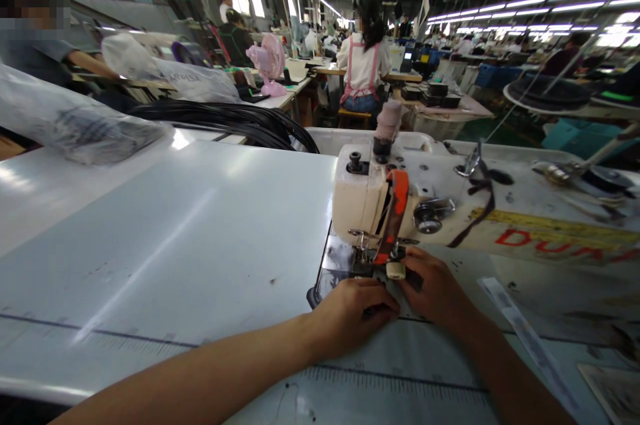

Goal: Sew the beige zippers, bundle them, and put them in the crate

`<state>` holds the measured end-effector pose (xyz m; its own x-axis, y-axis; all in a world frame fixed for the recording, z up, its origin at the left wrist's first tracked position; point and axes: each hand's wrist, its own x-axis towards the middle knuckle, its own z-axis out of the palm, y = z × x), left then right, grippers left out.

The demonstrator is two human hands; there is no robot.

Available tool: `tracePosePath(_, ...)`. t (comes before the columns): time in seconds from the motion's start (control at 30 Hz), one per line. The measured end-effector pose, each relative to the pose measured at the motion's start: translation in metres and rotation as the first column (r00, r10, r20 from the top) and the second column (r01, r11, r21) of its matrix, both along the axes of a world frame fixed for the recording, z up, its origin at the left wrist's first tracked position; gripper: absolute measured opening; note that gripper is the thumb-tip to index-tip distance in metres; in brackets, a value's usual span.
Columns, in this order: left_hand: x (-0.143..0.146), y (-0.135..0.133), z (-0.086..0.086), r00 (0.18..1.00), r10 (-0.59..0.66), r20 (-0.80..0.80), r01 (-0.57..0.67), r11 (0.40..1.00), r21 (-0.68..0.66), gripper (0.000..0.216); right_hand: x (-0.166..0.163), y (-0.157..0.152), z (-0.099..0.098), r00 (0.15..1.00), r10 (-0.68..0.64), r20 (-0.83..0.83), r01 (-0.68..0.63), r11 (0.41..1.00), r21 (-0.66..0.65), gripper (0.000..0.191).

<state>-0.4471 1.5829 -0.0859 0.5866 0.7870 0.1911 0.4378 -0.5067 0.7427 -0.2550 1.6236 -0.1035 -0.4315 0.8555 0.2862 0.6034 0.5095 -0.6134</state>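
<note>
Working at one sewing machine (460, 192): two bare hands, one left (355, 312), one right (435, 282), close together in front of its needle end. Left fingers were curled inward and low over the surface (200, 245); couldn't tell if they gripped anything. Right fingers were bent beside one cream knob (396, 270), tips partly hidden; couldn't tell if they held it.

Counts around the machine: one orange-red strap (399, 195) down the front of the head, one pinkish wrapped piece (389, 120) standing on top, one dark cloth strip (475, 212) on the arm, one yellow measuring tape (560, 228) along the arm. One translucent strip (525, 332) lay on the surface, right of the right hand.

Farther off: one pink fan (269, 58), one bundle of black strips (220, 120), one clear plastic bag (85, 125) at left with more plastic behind it. Several people at other stations; one in a pink apron (357, 72) sat back-on, straight ahead.

Machine looks: off-white body, scuffed and dark-smudged, red lettering on the arm, metal tension parts on the front, metal plate under the needle. It sat in the right half of the view, head end toward the middle. Ruler marks ran across the near surface.
</note>
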Motion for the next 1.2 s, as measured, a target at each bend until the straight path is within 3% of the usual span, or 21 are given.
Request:
tracePosePath(0.67,-0.001,0.0,-0.003,1.0,0.0,0.026,0.0,1.0,-0.027,0.014,-0.002,0.001,-0.001,1.0,-0.025,-0.003,0.025,0.999,0.023,0.012)
tracePosePath(1.0,0.0,-0.001,-0.002,0.994,0.063,0.085,-0.06,0.997,-0.039,0.014,0.002,-0.001,0.001,0.997,-0.045,-0.057,0.049,0.997,0.062,0.016)
tracePosePath(1.1,0.001,-0.003,-0.007,0.968,0.189,0.164,-0.155,0.967,-0.2,0.013,0.009,-0.009,0.016,0.979,0.029,-0.201,-0.022,0.999,0.038,0.012)
tracePosePath(1.2,0.005,-0.004,-0.014,0.882,0.34,0.327,-0.152,0.861,-0.486,0.016,0.013,-0.017,0.028,0.941,0.203,-0.27,-0.247,0.958,-0.143,0.013)
